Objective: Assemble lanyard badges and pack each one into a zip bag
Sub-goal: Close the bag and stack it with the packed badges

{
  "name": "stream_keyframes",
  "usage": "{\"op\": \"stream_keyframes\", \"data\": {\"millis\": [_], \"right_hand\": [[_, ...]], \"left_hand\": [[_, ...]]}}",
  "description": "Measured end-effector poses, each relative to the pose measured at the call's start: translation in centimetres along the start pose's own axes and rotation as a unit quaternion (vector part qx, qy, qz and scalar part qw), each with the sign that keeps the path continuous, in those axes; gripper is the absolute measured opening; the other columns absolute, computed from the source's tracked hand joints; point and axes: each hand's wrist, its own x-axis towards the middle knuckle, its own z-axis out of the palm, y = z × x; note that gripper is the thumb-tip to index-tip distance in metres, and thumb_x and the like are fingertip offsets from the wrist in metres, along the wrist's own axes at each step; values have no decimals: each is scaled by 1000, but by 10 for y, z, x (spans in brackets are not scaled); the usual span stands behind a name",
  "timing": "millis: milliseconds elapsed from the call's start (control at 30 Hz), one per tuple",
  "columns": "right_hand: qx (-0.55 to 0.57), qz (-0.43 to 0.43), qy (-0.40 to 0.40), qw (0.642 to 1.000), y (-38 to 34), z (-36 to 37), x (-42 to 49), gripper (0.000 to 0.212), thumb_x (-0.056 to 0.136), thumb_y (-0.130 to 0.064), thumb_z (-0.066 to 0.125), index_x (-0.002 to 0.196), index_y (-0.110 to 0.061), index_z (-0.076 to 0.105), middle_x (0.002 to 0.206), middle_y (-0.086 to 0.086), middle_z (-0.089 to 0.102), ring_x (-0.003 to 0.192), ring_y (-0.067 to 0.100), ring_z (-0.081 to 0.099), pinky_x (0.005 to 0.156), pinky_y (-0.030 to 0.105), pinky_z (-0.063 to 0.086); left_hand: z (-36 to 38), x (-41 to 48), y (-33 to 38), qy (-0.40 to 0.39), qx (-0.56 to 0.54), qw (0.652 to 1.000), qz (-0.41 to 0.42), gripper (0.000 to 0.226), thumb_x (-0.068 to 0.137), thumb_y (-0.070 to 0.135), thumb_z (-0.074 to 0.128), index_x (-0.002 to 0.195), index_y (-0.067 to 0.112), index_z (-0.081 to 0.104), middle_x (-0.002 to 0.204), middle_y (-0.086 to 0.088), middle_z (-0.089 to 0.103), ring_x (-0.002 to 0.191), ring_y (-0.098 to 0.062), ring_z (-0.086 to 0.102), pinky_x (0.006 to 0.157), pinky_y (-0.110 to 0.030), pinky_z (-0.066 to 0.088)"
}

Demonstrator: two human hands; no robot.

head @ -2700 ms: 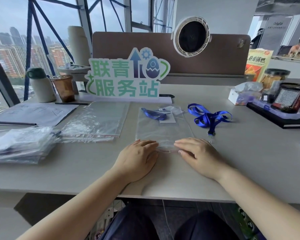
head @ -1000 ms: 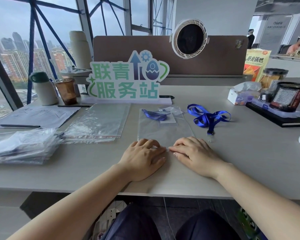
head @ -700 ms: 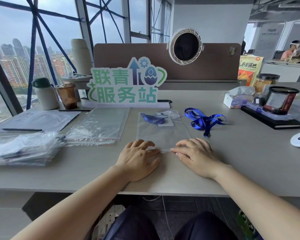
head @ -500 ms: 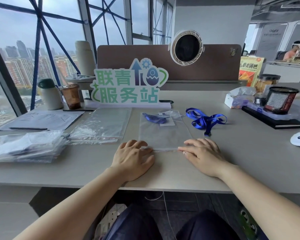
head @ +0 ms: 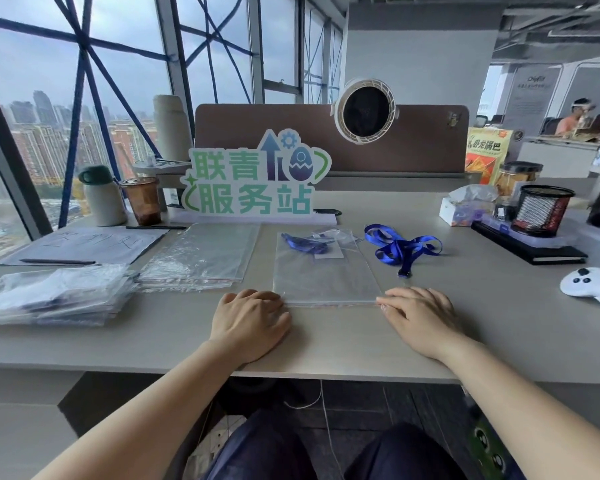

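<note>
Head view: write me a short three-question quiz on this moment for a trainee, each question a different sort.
1. True or false: the loose lanyard lies to the right of the zip bag, outside it.
2. Where do the left hand and right hand rest? A) at the zip bag's near corners; B) on the loose lanyard; C) in the person's lap.
3. Fill in: the packed lanyard inside the zip bag is ____ in colour.
Key: 1 true; 2 A; 3 blue.
</note>
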Motion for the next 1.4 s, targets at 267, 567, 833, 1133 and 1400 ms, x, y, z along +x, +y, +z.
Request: {"op": "stream_keyframes", "data": {"millis": [267,567,833,1133,1400], "right_hand": [[14,-23,8,1000,-17,-6,11,35,96,-41,38,126,-36,56,143,-18,41,133,8,32,114,31,10],[48,-104,-59,992,-33,8,19,35,98,-39,36,131,-45,47,143,-22,39,133,6,30,110,30,13],[36,-116,-52,991,-35,6,19,36,98,-42,35,132,-46,46,143,-23,39,133,6,31,109,29,14],[191,-72,-31,979,-10,-4,13,18,87,-23,65,103,-20,72,111,-9,65,103,7,59,97,29,44],[267,-47,24,962,-22,-19,18,8,92,-27,55,86,-26,58,92,-8,68,91,11,62,82,29,47]], "left_hand": [[4,7,9,12,-3,1000,23,70,80,66,20,137,34,43,147,17,37,136,-11,30,110,-31,22],[17,28,32,-58,-31,989,132,57,89,65,18,142,47,29,150,21,29,137,-11,24,112,-32,19],[12,29,35,-84,10,988,127,62,86,73,20,142,47,24,148,22,28,134,-14,28,107,-36,30],[13,24,5,-31,-117,989,85,41,85,62,48,119,41,57,127,23,54,120,-8,48,102,-27,36],[5,24,-12,-4,-256,966,43,16,80,40,70,94,34,64,117,17,62,106,-9,58,90,-24,43]]}}
